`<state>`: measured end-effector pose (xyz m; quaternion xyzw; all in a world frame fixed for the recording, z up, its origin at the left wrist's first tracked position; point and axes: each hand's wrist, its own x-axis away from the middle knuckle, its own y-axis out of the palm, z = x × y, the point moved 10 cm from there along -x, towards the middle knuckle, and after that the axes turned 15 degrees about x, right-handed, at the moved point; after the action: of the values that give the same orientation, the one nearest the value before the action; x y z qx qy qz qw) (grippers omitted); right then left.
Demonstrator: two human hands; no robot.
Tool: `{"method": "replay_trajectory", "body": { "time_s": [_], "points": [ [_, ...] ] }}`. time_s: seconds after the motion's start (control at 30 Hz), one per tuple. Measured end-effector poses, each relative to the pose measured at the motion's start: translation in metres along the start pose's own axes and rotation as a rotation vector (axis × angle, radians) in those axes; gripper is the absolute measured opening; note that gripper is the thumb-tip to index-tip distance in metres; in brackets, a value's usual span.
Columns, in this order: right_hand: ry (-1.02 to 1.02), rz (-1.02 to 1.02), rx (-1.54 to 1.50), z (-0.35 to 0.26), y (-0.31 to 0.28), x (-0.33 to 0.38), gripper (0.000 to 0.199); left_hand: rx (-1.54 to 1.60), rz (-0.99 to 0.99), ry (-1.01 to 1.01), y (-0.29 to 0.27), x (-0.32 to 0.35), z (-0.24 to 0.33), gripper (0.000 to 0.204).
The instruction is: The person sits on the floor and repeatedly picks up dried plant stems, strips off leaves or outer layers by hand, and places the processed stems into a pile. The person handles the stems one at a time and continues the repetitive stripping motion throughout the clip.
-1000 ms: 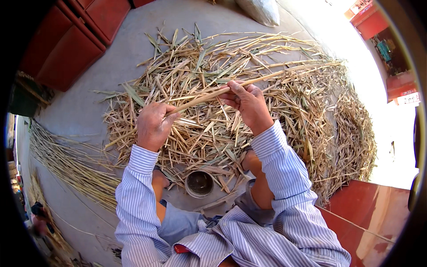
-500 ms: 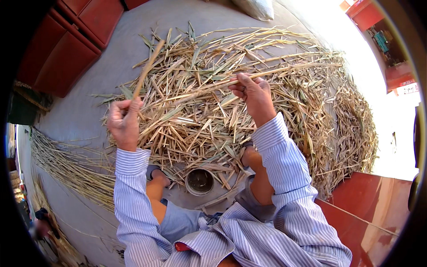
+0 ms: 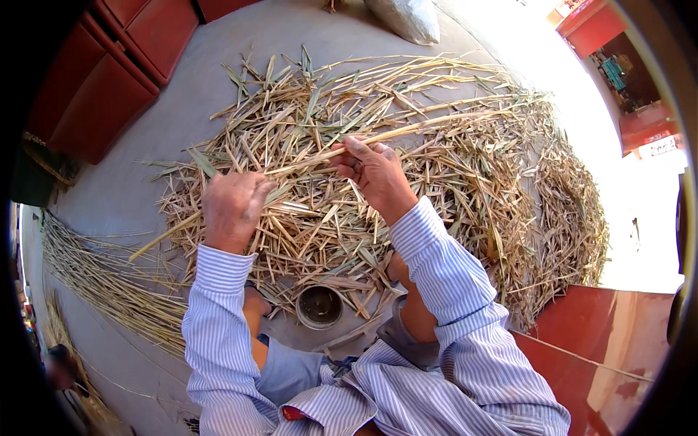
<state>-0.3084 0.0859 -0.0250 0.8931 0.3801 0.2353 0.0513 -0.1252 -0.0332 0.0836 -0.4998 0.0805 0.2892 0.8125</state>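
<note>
My right hand (image 3: 371,173) pinches a long pale dry stalk (image 3: 429,125) between thumb and fingers. The stalk runs from beside my left hand out to the far right, over the heap. My left hand (image 3: 234,209), closed and slightly blurred, is near the stalk's left end. Out of its near left side sticks a thin straw-coloured strip (image 3: 163,238), slanting down to the left. Whether strip and stalk are joined inside my left fist is hidden. Beneath both hands lies a wide heap of dry stalk pieces and leaf husks (image 3: 320,236).
A round metal pot (image 3: 320,307) stands between my feet. Long thin stalks (image 3: 116,283) lie bundled on the grey floor at left. Red padded furniture (image 3: 109,87) is at the far left, a pale sack (image 3: 407,20) at the back, and a red panel (image 3: 582,341) at the near right.
My left hand has turned over and moved right; the strip in it has swung from pointing up to pointing down left. My right hand has shifted left and slightly nearer along with its stalk.
</note>
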Motion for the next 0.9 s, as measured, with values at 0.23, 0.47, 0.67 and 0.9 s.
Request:
{"method": "replay_trajectory", "body": {
  "time_s": [0.23, 0.47, 0.67, 0.9],
  "points": [
    [-0.04, 0.041, -0.113, -0.01, -0.038, -0.015, 0.014, 0.176, -0.028, -0.237, -0.04, 0.011, -0.036, 0.021],
    [0.082, -0.196, -0.144, 0.022, 0.049, 0.008, 0.019, 0.157, 0.075, -0.04, 0.014, -0.003, 0.013, 0.016],
    [0.027, -0.073, 0.011, 0.023, 0.027, -0.002, 0.022, 0.066, 0.082, -0.016, 0.012, 0.002, 0.009, 0.019],
    [0.077, 0.05, 0.076, 0.021, 0.012, 0.002, 0.028, -0.05, 0.153, 0.098, 0.012, -0.002, 0.027, 0.021]
  ]
}}
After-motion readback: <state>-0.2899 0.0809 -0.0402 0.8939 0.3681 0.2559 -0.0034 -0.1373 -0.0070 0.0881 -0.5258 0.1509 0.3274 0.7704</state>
